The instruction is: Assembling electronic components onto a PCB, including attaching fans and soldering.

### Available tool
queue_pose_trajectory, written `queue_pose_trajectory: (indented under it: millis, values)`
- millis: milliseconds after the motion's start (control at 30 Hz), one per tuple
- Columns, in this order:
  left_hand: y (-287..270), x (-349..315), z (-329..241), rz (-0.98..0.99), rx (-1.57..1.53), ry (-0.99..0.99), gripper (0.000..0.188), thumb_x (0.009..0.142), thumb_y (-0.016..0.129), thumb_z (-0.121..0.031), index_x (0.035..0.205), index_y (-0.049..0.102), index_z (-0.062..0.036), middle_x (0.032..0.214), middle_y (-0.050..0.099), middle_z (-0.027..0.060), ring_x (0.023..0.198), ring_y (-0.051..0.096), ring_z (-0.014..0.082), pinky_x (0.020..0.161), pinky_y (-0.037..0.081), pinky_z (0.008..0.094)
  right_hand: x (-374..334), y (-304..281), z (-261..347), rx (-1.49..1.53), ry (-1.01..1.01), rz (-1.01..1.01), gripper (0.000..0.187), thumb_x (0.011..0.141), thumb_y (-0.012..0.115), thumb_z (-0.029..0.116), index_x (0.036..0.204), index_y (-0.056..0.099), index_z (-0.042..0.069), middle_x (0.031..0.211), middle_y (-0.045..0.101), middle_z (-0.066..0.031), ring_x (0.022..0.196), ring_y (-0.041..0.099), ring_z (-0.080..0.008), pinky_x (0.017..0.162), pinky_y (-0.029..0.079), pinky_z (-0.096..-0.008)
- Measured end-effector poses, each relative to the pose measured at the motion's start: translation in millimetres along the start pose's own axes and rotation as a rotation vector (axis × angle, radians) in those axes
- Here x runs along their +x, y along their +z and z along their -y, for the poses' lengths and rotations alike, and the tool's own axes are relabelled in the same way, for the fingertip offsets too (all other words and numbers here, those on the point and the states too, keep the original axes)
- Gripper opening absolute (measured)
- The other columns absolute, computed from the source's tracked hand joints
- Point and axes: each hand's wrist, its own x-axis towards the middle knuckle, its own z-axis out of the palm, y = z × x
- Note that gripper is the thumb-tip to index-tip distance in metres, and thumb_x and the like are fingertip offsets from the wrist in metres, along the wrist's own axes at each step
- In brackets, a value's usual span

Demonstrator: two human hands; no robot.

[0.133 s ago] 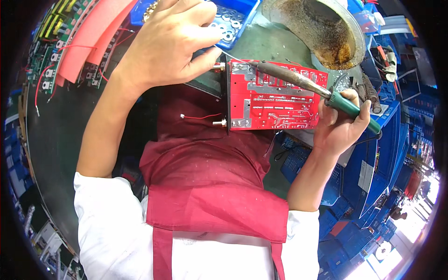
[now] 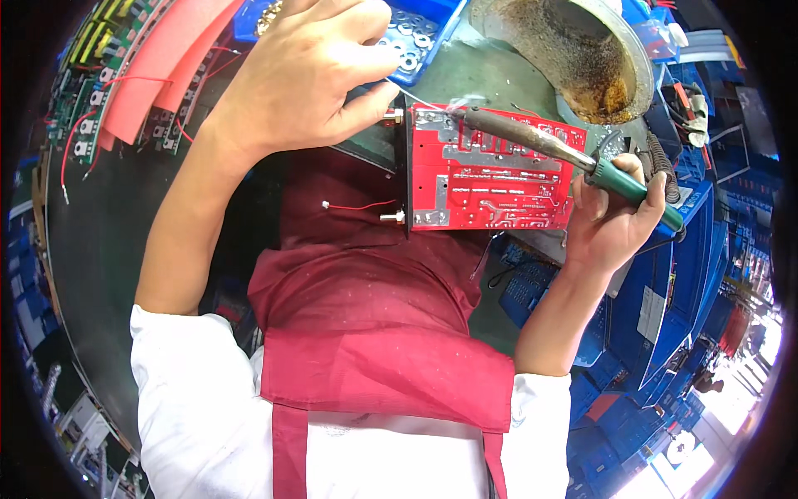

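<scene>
A red circuit board (image 2: 490, 187) with silver solder tracks lies in front of me, a black edge strip and metal connectors on its left side. My right hand (image 2: 611, 212) is closed around the green handle of a soldering iron (image 2: 532, 140). The iron's tip reaches the upper left part of the board. My left hand (image 2: 307, 79) is closed in a pinch on a thin strand of solder wire (image 2: 416, 101), which runs to the iron's tip. A wisp of smoke seems to rise there.
Behind the board stand a blue bin (image 2: 420, 41) of metal washers and a scorched metal dish (image 2: 573, 58). Green circuit boards (image 2: 83, 125) with red wires and pink foam sheets (image 2: 170, 66) sit at the left. A coiled spring holder (image 2: 659, 158) is at the right.
My right hand and the soldering iron have shifted slightly to the right. My left hand, with the solder wire, has barely moved.
</scene>
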Motion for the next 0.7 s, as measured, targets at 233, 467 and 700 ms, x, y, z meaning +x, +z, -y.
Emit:
queue_pose_trajectory:
  millis: [233,467,700]
  values:
    - [4,-2,1,-0.003,-0.003,0.002,0.024,0.080,0.076,-0.022,0.071,0.057,-0.0118,0.084,0.048,0.0058,0.088,0.052,0.0264,0.088,0.038,0.0405,10,0,2,-0.001,0.029,0.009,0.058,0.109,0.043,0.052,0.102,0.067,0.000,0.056,0.050,-0.0033,0.045,0.037,-0.0120,0.050,0.033,-0.0302]
    - [5,-3,1,-0.014,0.009,0.012,0.024,0.080,0.076,-0.022,0.071,0.057,-0.0120,0.084,0.048,0.0057,0.087,0.052,0.0261,0.088,0.038,0.0407,16,5,4,0.001,0.068,-0.007,0.059,0.109,0.044,0.054,0.103,0.067,0.000,0.055,0.049,-0.0035,0.046,0.037,-0.0122,0.049,0.030,-0.0292]
    - [7,-3,0,-0.018,0.001,0.002,0.023,0.080,0.076,-0.022,0.071,0.057,-0.0123,0.084,0.047,0.0054,0.085,0.052,0.0259,0.087,0.038,0.0408,17,7,6,-0.035,0.066,-0.062,0.059,0.108,0.044,0.054,0.104,0.068,0.000,0.054,0.048,-0.0032,0.046,0.037,-0.0127,0.050,0.030,-0.0294]
